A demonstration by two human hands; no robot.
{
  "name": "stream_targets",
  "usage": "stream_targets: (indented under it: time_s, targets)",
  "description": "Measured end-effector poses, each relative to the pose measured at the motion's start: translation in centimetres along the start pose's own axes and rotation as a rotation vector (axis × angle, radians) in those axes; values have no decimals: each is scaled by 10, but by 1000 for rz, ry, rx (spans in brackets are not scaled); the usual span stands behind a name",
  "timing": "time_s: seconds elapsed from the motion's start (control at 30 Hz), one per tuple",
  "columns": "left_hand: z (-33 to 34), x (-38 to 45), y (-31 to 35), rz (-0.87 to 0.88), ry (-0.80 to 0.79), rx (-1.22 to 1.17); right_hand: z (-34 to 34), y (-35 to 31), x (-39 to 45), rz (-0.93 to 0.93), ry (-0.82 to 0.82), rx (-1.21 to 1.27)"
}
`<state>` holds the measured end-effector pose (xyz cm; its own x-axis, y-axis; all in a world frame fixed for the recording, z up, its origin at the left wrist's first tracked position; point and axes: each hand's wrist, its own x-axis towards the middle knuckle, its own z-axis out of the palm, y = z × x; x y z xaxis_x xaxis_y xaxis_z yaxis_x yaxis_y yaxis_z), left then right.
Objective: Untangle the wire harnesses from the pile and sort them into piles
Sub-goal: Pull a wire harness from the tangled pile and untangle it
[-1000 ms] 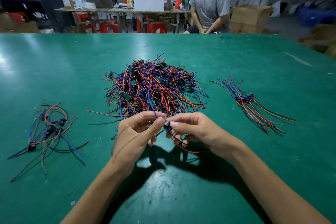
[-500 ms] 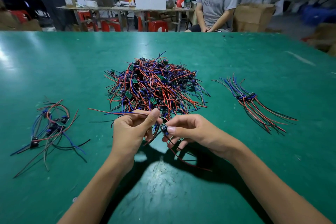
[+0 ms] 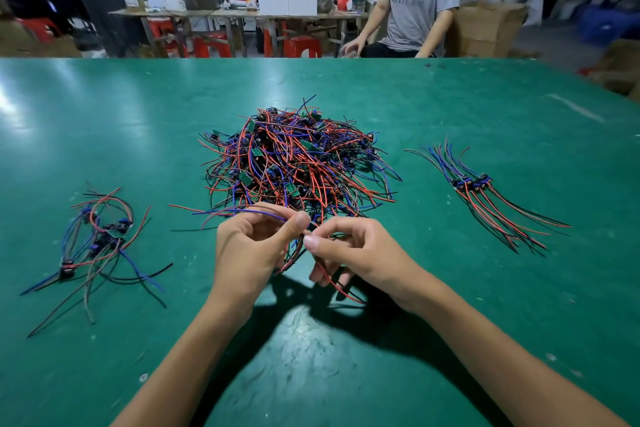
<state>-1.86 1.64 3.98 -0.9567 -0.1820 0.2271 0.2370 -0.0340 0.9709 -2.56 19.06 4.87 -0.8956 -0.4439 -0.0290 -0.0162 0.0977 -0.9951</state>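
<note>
- Head view showed a green table [image 3: 104,121] with a big tangled pile [image 3: 298,163] of red, blue and black wire harnesses at the frame's centre.
- Just below the pile, the left hand [image 3: 249,250] and right hand [image 3: 353,250] met thumb to thumb, both raised a little off the table.
- Left thumb and curled fingers pinched a harness [image 3: 242,212]; its blue and red wires ran out to the left of the hand.
- Right thumb and forefinger pinched the same bundle at what seemed to be its small dark connector, though that spot was mostly hidden; the other fingers were curled beneath, with a red wire [image 3: 341,288] trailing down past them.
- At centre left lay a loose left pile [image 3: 100,239] of curved harnesses.
- At centre right lay a right pile [image 3: 485,194], its wires straight and side by side, connectors lined up.
- Beyond the table's far edge, at upper right, sat a person [image 3: 415,0] in a grey shirt.
</note>
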Motion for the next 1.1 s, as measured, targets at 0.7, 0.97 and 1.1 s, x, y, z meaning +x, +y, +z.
stream_targets:
  time_s: [0.7,0.97,1.1]
  targets:
    - [-2,1,-1,55,-15,1,-2,13,5,-204,264,-224]
    - [0,-1,1,4,-16,-38,-2,13,4,-249,295,-335]
    - [-2,1,-3,-3,6,-6,-1,12,4,-234,271,-312]
